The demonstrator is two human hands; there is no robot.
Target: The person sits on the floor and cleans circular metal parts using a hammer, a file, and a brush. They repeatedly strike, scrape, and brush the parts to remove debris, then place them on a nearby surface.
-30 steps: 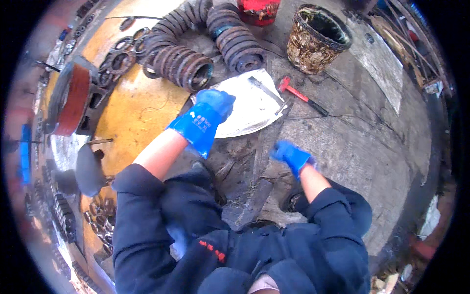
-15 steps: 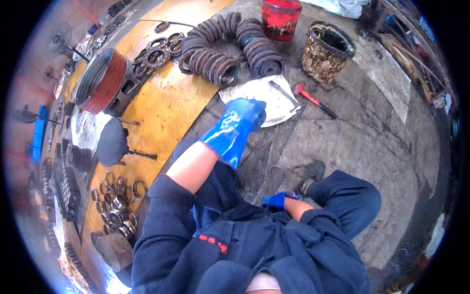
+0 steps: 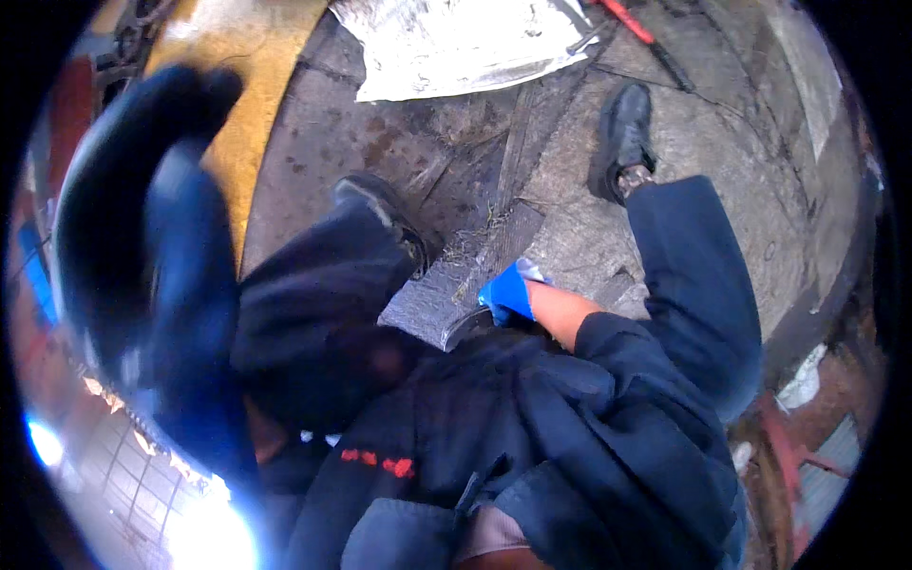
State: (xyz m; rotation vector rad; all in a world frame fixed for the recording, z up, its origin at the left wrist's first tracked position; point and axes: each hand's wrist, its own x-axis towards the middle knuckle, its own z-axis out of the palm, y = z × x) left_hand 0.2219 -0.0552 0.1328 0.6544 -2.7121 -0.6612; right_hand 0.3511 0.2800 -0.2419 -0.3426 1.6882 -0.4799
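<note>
My left hand (image 3: 176, 171), in a long blue glove, is raised close to the camera at the left. It is dark and blurred, but its thumb stands apart from the curved fingers, and nothing shows between them. My right hand (image 3: 508, 296), in a blue glove with a loose cuff, is low between my legs. Its fingers point down beside a grey block-like piece (image 3: 432, 302) and are mostly hidden; whether they hold anything does not show. A dark curved edge lies just below this hand.
A stained white sheet (image 3: 446, 62) lies on the floor ahead, with a thin metal bar (image 3: 575, 24) on its right edge. Beside it is a red-and-black-handled tool (image 3: 655, 47), its head out of view. Yellow flooring (image 3: 266, 104) runs along the left. My shoes (image 3: 627, 138) rest on the dirty floor.
My left hand has come back from the white sheet, up and to the left, near the camera. The view has tipped down, so the rings and buckets are out of sight.
</note>
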